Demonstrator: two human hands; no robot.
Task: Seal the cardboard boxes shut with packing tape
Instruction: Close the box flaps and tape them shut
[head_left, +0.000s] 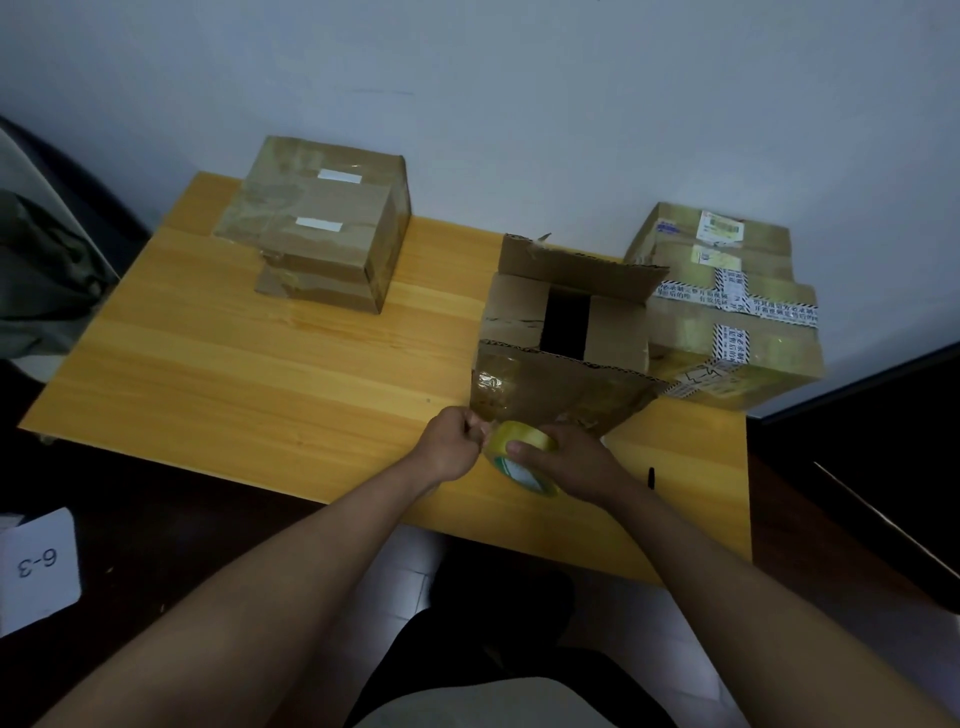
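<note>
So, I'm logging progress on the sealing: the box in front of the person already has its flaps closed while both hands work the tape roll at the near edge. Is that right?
Not quite. The head view shows the box in front with its flaps open, a dark gap showing inside. The rest holds: the right hand holds the tape roll, and the left hand pinches at the tape's end.
</note>
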